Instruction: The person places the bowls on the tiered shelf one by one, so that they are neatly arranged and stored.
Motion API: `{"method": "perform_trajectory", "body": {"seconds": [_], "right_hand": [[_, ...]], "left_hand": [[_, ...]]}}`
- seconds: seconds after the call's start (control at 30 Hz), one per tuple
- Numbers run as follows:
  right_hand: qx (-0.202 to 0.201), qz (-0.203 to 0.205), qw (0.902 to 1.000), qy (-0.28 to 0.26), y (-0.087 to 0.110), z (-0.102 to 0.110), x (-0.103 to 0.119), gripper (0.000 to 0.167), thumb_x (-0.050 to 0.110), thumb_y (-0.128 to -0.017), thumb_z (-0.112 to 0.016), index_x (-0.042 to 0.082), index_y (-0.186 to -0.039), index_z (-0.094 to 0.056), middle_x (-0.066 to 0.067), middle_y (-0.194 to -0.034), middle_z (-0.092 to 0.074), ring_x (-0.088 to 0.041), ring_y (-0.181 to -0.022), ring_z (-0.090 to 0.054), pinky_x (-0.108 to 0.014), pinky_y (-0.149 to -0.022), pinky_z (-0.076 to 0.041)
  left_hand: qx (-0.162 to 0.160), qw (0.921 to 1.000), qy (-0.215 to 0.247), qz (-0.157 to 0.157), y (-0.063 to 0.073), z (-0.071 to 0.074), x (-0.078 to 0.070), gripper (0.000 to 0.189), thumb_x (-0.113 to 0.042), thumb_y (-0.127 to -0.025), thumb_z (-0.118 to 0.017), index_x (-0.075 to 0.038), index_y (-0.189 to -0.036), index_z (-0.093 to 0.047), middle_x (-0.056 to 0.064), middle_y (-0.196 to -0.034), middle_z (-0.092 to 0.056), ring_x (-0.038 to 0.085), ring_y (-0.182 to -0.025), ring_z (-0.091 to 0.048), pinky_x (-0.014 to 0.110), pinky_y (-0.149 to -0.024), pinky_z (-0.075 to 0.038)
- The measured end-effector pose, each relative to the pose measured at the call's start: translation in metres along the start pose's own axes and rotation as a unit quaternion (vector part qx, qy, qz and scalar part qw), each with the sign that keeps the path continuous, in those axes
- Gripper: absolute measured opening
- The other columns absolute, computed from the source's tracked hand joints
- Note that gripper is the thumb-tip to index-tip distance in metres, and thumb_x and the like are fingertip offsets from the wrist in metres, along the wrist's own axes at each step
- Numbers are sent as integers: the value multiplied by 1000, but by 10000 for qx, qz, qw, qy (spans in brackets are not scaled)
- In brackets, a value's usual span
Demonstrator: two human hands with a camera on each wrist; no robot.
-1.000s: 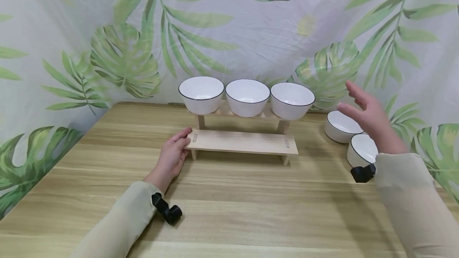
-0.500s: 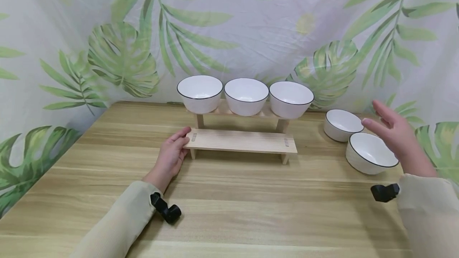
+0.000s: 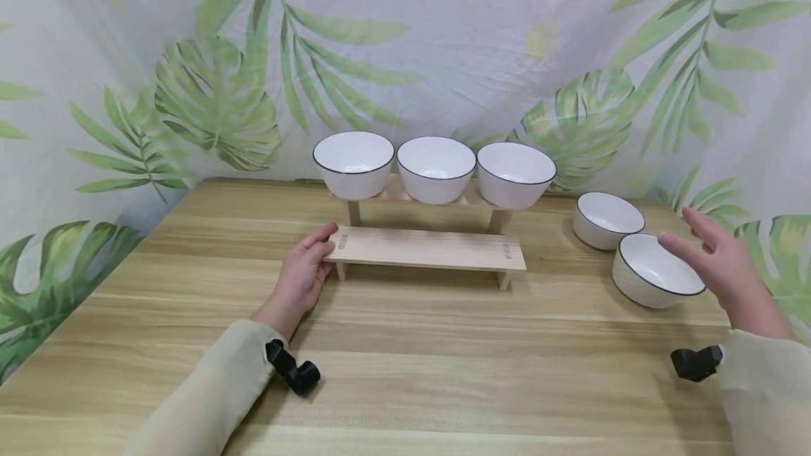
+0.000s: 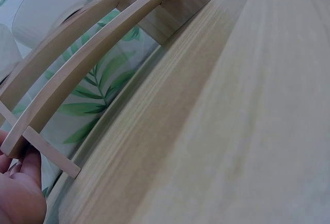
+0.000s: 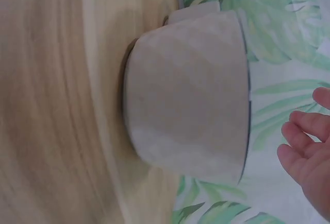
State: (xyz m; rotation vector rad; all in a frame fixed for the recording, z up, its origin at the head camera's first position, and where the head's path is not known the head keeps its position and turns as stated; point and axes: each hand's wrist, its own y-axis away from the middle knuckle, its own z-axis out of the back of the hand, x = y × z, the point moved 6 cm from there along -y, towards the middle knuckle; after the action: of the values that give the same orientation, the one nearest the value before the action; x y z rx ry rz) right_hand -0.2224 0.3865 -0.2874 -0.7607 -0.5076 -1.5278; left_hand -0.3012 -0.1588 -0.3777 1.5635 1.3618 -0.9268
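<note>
A two-tier wooden rack (image 3: 426,248) stands on the table. My left hand (image 3: 303,274) grips the left end of its lower shelf; in the left wrist view the thumb and fingers close around the shelf's end. Three white bowls with dark rims, a left one (image 3: 354,166), a middle one (image 3: 436,170) and a right one (image 3: 516,175), sit in a row on the upper tier. At the right, my right hand (image 3: 728,269) hovers over the rim of a white bowl (image 3: 657,271) with its fingers spread, holding nothing. In the right wrist view the fingers are apart from that bowl (image 5: 188,100).
Another white bowl (image 3: 608,220) stands right behind the near right-hand bowl, their rims close together. The wood-grain table (image 3: 443,371) reaches back to a leaf-patterned cloth (image 3: 443,55). Black wrist cameras sit on both sleeves.
My right hand has moved right and down, from beyond the two loose bowls to above the nearer one, which it had partly covered. The left hand stays on the shelf end.
</note>
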Motion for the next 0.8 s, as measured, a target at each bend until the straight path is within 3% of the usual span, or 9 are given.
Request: {"method": "perform_trajectory", "body": {"seconds": [0.13,0.37,0.47,0.63,0.8], "right_hand": [[105,-191,9993,303,1,-1,-9,78,42,-92,-49,12,-149,-4,-22,-152,-2,-55,-131,-6,-70,-99,-12],[288,-533,9952,773,3,-5,-29,83,47,-90,-48,11,-149,-2,-36,-145,-5,-58,-129,-6,-73,-92,-17],[397,-645,9943,751,4,-8,-38,84,49,-90,-48,12,-148,0,-37,-145,-3,-59,-129,-3,-73,-93,-15],[440,-536,9965,473,4,-14,-49,86,45,-90,-51,8,-148,0,-28,-150,2,-52,-133,2,-70,-99,-9],[526,-448,9972,297,5,-20,-51,86,41,-91,-53,3,-148,0,-29,-150,4,-46,-135,2,-67,-101,-8]], "left_hand": [[-14,10000,20,5,0,0,0,49,2,-94,-37,1,-143,-30,8,-152,-23,17,-125,-37,13,-85,-44],[-16,10000,33,22,0,0,0,49,1,-94,-37,0,-143,-30,8,-152,-23,16,-124,-38,13,-84,-44],[-7,10000,23,12,0,0,0,49,1,-94,-37,0,-143,-30,8,-152,-24,16,-125,-38,13,-85,-44],[10,10000,45,-4,0,0,0,49,2,-94,-37,1,-143,-30,9,-152,-23,18,-127,-36,14,-87,-44],[-7,10000,75,3,0,1,0,49,2,-94,-36,1,-143,-30,9,-152,-23,18,-127,-36,14,-86,-45]]}}
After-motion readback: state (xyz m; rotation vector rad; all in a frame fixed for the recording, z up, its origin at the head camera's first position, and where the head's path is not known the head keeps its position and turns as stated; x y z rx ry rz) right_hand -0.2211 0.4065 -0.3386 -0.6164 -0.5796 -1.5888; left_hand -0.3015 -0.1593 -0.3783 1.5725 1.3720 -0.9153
